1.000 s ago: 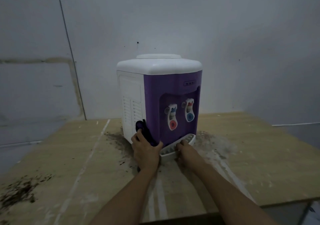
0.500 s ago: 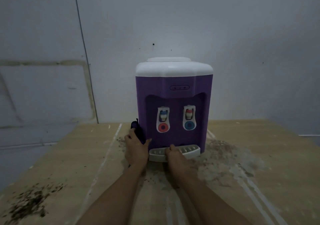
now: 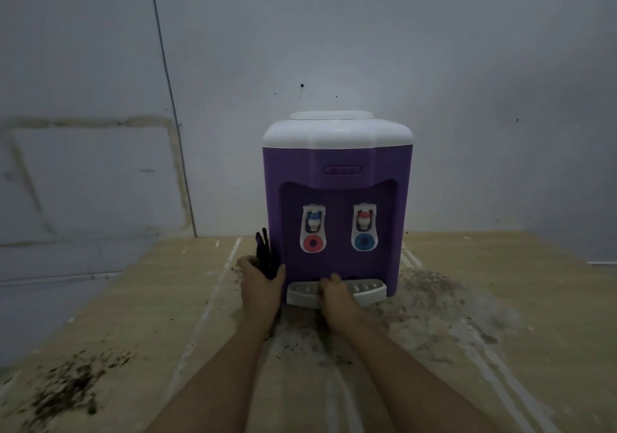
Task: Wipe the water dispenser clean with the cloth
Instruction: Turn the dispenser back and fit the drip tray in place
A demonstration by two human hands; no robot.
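A purple water dispenser (image 3: 337, 165) with a white top stands on the wooden table, its front with two taps facing me. My left hand (image 3: 259, 285) presses against its lower left corner, shut on a dark cloth (image 3: 265, 252) that sticks up from the fingers. My right hand (image 3: 334, 294) grips the front of the white drip tray (image 3: 367, 290) at the dispenser's base.
The table (image 3: 500, 315) is dusty, with dark debris (image 3: 66, 386) scattered at the near left and around the dispenser's base. A grey wall rises right behind the dispenser. The table's left edge drops off beside a lower ledge.
The dispenser has turned from showing its white left side to facing me squarely. Both hands stayed on its base, the left with the cloth, the right on the drip tray.
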